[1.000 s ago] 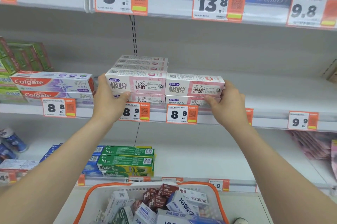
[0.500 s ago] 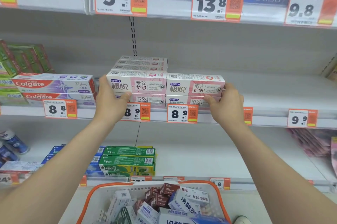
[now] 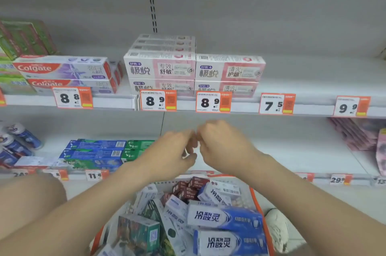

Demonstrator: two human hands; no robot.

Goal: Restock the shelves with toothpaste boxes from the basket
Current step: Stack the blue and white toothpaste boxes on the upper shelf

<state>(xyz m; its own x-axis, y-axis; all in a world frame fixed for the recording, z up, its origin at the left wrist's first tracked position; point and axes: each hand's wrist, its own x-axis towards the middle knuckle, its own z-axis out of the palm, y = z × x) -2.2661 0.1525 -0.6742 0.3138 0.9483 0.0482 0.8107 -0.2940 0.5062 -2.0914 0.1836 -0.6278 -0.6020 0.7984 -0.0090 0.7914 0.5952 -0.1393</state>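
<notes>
Two stacks of pink-and-white toothpaste boxes stand side by side on the middle shelf, the left stack and the right stack, with more boxes lined up behind the left one. My left hand and my right hand hang close together below that shelf and above the basket, fingers loosely curled and holding nothing. The orange-rimmed basket sits at the bottom, heaped with several mixed toothpaste boxes, among them blue-and-white boxes and dark red boxes.
Colgate boxes lie left of the pink stacks, with green boxes behind them. The middle shelf right of the stacks, above the 7.5 tag, is bare. The lower shelf holds blue and green boxes, spray cans and pink packs.
Both hands have let go of the pink-and-white stacks and dropped down to meet above the basket. The view has tilted downward.
</notes>
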